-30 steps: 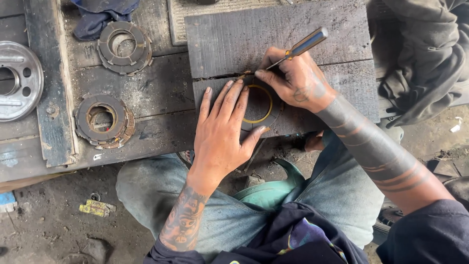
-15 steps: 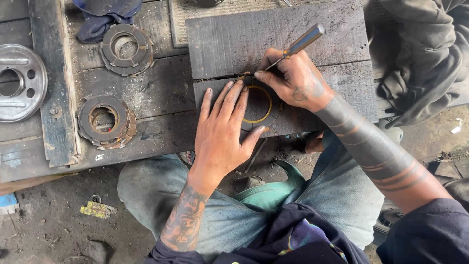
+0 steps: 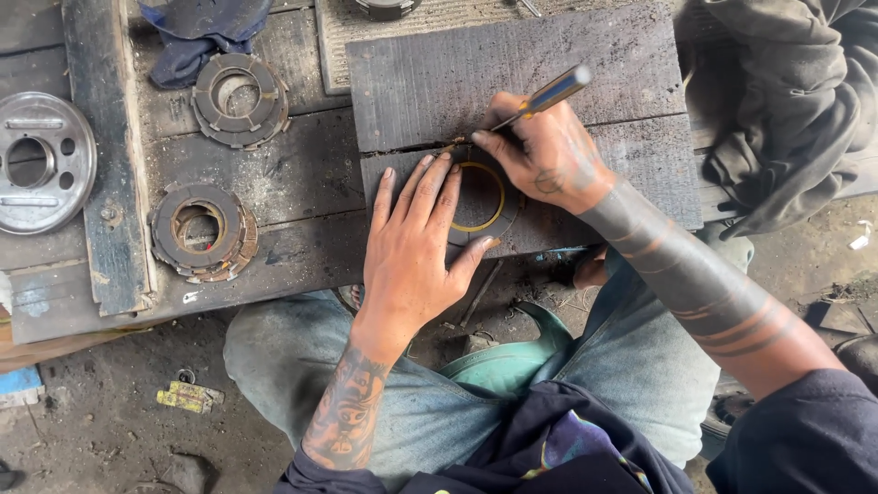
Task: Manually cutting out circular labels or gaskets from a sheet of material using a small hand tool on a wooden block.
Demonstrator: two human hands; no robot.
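My left hand point(image 3: 412, 247) lies flat with fingers spread on a dark round disc point(image 3: 483, 197) that has a yellow ring on it, pressing it onto a dark wooden board point(image 3: 430, 82). My right hand point(image 3: 544, 151) grips a screwdriver point(image 3: 549, 91) with a blue and yellow handle like a pen. Its tip touches the disc's upper left edge, close to my left fingertips. My left palm hides most of the disc.
Two stacks of toothed clutch rings point(image 3: 240, 96) point(image 3: 201, 229) sit on the plank bench to the left. A silver round metal plate point(image 3: 41, 160) lies at the far left. A blue rag point(image 3: 201, 32) is at the top, grey cloth point(image 3: 786, 110) at right. My knees are below the bench.
Both hands stay on the disc; the screwdriver tip has shifted only slightly along the disc's upper edge.
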